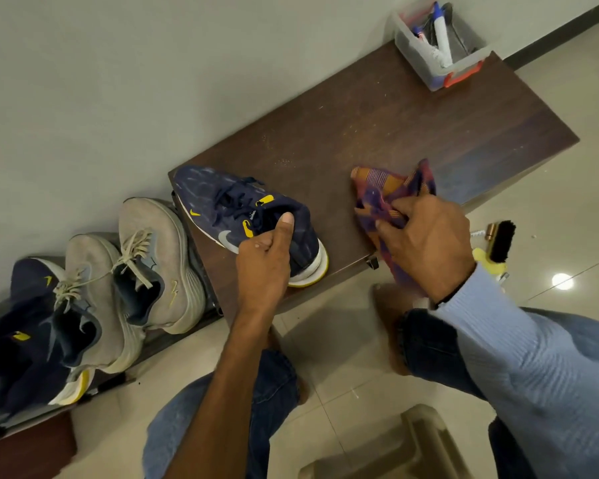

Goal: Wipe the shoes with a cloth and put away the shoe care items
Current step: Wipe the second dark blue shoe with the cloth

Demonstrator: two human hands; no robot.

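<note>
Your left hand (263,257) grips navy shoe (229,202) at heel, thumb on collar. Shoe stands at bench (395,133) near left corner, toe toward wall. Your right hand (426,236) clutches checked cloth (384,188) at bench's near edge, cloth partly overhanging. Clear box (412,60) holding bottles sits at far right corner. Brush (500,245) lies on floor. Grey shoes (153,243) sit on lower rack off bench's left end.

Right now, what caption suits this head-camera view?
Left hand holds a navy sneaker on a wooden top; right hand grips a checked cloth.
</note>
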